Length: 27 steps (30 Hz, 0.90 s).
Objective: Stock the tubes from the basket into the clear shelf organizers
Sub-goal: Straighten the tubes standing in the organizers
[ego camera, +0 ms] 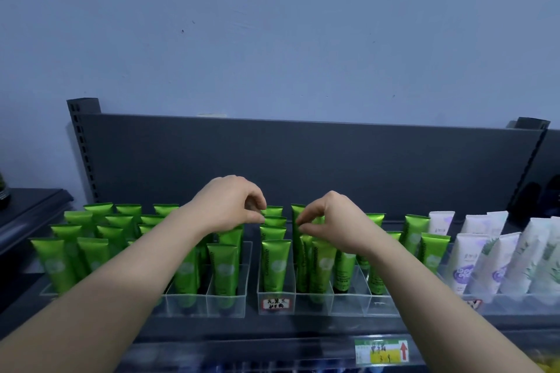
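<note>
1. While pinching the crimped top of the rear green tube [273, 211] in the first lane of the middle clear organizer [348, 307], risks dragging on the three tubes lined up in front of it; left hand [230, 206] closed to a thumb-and-fingertip pinch, nothing else in it
2. Same for the right hand [336, 221]: fingertips gathered tight on the edge of a tall green tube [297, 212] standing edge-on, seemingly in the next lane; looks like a grip, though partly hidden by the knuckles
3. Likely to topple neighbours if either tube is moved sideways rather than straight down, since all stand cap-down, narrow-footed and packed close
4. Could knock over rows in the left clear organizer [227, 310] with the left forearm, now stretched low right over them
5. May land a tube tilted across a divider, jamming that lane
6. No telling how much stock remains, with the basket out of view
</note>
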{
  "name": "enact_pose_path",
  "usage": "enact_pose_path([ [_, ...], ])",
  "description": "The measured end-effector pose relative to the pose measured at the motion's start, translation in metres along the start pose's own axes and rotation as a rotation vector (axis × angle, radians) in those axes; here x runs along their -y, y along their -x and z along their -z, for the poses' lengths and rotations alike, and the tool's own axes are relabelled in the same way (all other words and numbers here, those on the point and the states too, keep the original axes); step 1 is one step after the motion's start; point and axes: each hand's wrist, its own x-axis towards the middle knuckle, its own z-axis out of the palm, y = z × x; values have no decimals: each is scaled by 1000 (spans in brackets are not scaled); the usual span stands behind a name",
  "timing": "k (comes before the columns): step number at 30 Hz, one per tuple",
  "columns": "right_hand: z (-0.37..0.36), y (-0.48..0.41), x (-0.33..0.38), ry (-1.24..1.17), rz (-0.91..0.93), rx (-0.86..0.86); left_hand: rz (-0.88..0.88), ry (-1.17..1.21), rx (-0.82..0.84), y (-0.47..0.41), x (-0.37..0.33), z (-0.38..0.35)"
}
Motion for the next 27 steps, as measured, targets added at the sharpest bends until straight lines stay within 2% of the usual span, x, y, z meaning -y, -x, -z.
enact_pose_path([
  [6, -11, 6, 9, -17, 45, 44, 34, -30, 55, 5, -1, -13],
  [20, -31, 5, 25, 31, 3, -54, 56, 2, 4, 13, -7, -17],
  [27, -11, 10, 15, -41, 8, -40, 55, 38, -24, 10, -6, -11],
])
